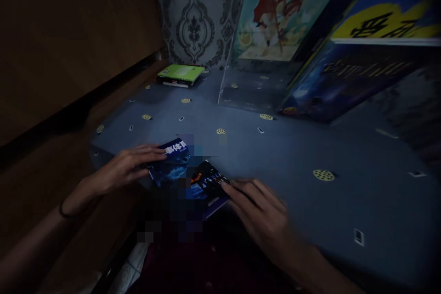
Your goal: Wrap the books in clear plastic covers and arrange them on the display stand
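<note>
A thin book with a dark blue cover and white lettering lies at the table's near edge. A blocky blurred patch hides its middle, so I cannot tell whether it is spread or closed. My left hand holds its left side, the fingers laid over the cover and the thumb hidden. At the lower right corner, by a dark printed part with an orange figure, my right hand grips the edge between thumb and fingers.
The grey-blue tabletop carries a yellow-dotted pattern. A green book tops a small stack at the back left. Larger picture books and a clear-sleeved picture lean against the patterned wall. Brown wooden furniture stands left.
</note>
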`<state>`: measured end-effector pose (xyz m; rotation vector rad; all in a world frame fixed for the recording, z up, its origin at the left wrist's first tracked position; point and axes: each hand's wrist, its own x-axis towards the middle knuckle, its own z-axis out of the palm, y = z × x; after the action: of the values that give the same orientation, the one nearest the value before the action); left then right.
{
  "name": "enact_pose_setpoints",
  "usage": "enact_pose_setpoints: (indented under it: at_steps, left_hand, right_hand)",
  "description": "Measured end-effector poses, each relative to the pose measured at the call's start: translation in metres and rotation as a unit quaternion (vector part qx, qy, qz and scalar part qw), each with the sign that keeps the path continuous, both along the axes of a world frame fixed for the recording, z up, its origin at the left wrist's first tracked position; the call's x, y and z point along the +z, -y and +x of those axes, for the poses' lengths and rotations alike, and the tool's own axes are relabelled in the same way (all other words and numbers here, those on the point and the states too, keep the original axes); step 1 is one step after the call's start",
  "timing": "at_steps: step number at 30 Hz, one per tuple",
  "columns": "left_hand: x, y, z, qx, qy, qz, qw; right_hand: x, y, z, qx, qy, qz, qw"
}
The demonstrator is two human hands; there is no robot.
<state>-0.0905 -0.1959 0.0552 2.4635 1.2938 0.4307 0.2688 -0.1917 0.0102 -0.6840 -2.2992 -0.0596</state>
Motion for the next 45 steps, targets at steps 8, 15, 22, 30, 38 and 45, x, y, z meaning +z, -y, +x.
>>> enact_pose_setpoints:
  at_steps: [8, 15, 22, 30, 38, 45]
  left_hand:
    - [0.044, -0.096, 0.042, 0.132, 0.273, 0.063, 0.951]
    - [0.020, -0.177, 0.074, 0.207, 0.439, -0.177, 0.857]
    - [-0.015, -0.156, 0.079, 0.238, 0.406, -0.364, 0.804]
    - [-0.013, -0.164, 0.077, 0.233, 0.240, -0.310, 0.890]
    - [0.001, -0.130, 0.115, 0.151, -0.192, 0.078, 0.967]
    - [-0.029, -0.086, 0.166, -0.079, -0.207, 0.131, 0.966]
  right_hand:
    - [0.030, -0.054, 0.004, -0.120, -0.160, -0.189, 0.962]
    - [0.013, -0.096, 0.016, -0.137, -0.291, -0.419, 0.849]
    - [-0.001, -0.104, 0.022, -0.153, -0.327, -0.507, 0.783]
    - [0.000, -0.110, 0.025, -0.170, -0.248, -0.518, 0.801]
    - [0.004, -0.105, 0.035, -0.236, -0.056, -0.340, 0.908]
    - [-0.009, -0.079, 0.017, -0.139, 0.121, -0.039, 0.982]
